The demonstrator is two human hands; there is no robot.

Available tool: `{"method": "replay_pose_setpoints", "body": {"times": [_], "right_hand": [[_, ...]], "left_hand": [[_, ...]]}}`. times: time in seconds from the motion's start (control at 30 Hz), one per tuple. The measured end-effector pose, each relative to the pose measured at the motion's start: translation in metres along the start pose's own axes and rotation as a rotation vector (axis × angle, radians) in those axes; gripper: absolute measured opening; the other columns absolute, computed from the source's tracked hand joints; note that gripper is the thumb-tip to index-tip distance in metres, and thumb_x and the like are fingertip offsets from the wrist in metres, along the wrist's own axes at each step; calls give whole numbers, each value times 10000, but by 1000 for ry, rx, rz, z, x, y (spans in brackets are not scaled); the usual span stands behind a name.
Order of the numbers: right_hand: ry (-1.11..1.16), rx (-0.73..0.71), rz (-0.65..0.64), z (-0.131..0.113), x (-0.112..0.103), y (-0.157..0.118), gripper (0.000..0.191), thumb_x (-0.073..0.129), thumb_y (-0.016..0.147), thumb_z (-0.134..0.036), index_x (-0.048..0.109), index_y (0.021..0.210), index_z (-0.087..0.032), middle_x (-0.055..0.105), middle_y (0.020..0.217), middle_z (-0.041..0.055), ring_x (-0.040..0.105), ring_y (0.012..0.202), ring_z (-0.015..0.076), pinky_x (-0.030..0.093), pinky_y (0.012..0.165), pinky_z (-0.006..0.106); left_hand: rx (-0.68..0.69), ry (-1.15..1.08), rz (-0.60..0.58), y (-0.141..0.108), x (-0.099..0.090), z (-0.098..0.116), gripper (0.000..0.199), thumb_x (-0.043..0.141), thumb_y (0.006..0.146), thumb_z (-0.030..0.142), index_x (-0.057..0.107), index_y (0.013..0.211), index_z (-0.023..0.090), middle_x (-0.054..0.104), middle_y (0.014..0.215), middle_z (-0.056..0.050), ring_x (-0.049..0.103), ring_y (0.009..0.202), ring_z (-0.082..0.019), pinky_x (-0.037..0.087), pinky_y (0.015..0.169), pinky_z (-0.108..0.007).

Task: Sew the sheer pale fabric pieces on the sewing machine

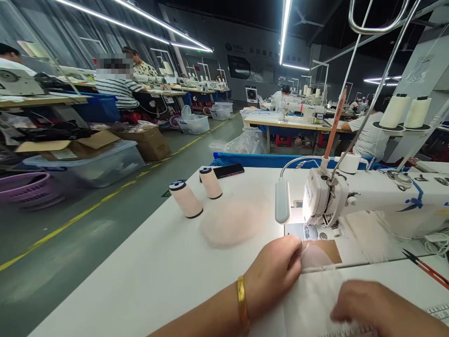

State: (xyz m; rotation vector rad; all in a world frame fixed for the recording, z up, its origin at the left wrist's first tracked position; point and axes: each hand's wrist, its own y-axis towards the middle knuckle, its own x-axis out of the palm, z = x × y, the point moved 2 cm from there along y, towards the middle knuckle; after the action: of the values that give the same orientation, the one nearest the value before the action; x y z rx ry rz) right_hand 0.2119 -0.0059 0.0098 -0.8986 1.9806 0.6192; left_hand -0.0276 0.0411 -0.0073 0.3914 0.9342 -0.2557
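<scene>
My left hand [277, 267], with a gold bracelet at the wrist, is closed on the edge of a thin, sheer whitish fabric [312, 295], just in front of the sewing machine's needle area. The fabric spreads toward me over the table. Over its right side is my right hand [368, 302], bent downward and blurred; its fingertips are not clear. The white sewing machine [322, 196] stands right behind my left hand, its lamp [282, 201] lit. A brown patch [326, 251] lies beside my left fingers, partly under the sheer cloth.
Two pale pink thread cones [185, 200] and a dark phone [229, 171] lie on the white tabletop [157, 276]. Beyond them is a sheer pale piece [231, 224]. Red-handled thread snips [428, 269] and a clear ruler [438, 311] are at right. People work at other machines.
</scene>
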Motion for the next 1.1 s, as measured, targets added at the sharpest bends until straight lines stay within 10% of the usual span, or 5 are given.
{"method": "replay_pose_setpoints", "body": {"times": [0.13,0.33,1.1], "right_hand": [[97,157,225,11,-17,31,447,701,986,-387,560,1407,-332,647,1340,79,598,1261,290,499,1050,400],[396,282,340,35,22,74,136,567,999,-236,623,875,-240,669,830,-7,631,780,192,488,695,280],[168,-32,574,32,29,64,157,506,1051,-183,609,974,-273,643,877,-14,591,787,165,473,713,264]], "left_hand": [[129,-20,165,-4,8,2,182,454,872,109,393,746,225,531,694,26,456,597,-145,344,549,-255],[272,80,369,-9,11,3,210,451,936,101,440,765,221,545,715,13,486,635,-156,371,575,-261],[285,-148,322,-4,10,7,399,527,912,57,686,1204,276,612,914,-35,584,855,-207,477,737,-318]]}}
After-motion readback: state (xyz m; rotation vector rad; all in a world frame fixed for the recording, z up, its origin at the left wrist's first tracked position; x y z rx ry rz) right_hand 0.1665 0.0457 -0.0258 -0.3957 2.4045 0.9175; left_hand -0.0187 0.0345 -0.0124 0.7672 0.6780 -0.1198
